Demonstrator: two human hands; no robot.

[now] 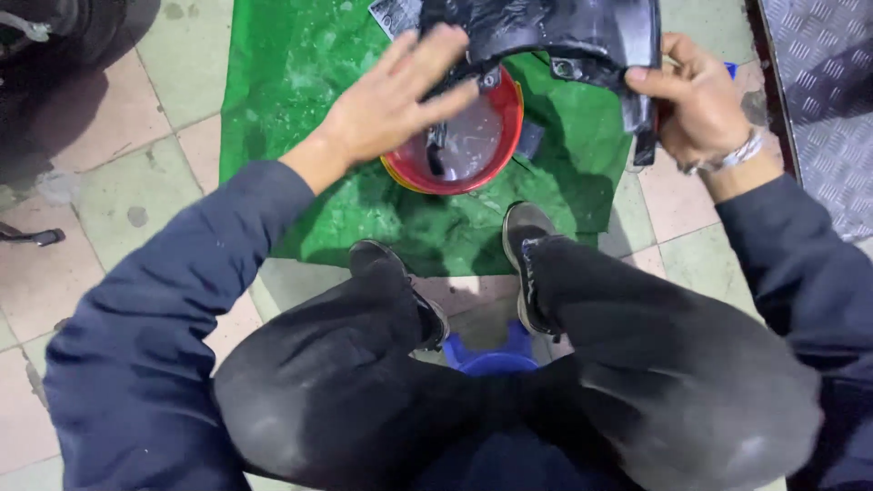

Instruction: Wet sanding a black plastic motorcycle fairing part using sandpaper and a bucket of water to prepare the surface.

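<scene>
Landmark: the round red plastic basin [473, 145], holding clear water, sitting on a crumpled green plastic sheet [291, 73] spread over pale floor tiles.

Left of the basin, the left hand [391, 100] is hovering flat, fingers spread and open, gripping nothing; its fingertips are reaching over the basin's left rim toward the curved black plastic panel [555, 32].

The panel is hanging just above the basin's far rim. Its long axis is running left to right across the view, arched like a fender, one end dropping down at the right.

Right of the basin, the right hand [696, 105], wearing a silver wrist chain [727, 156], is clamping that lowered end, thumb on top.

Nearer than the basin, two dark shoes [523, 245] are resting on the sheet's edge.
</scene>
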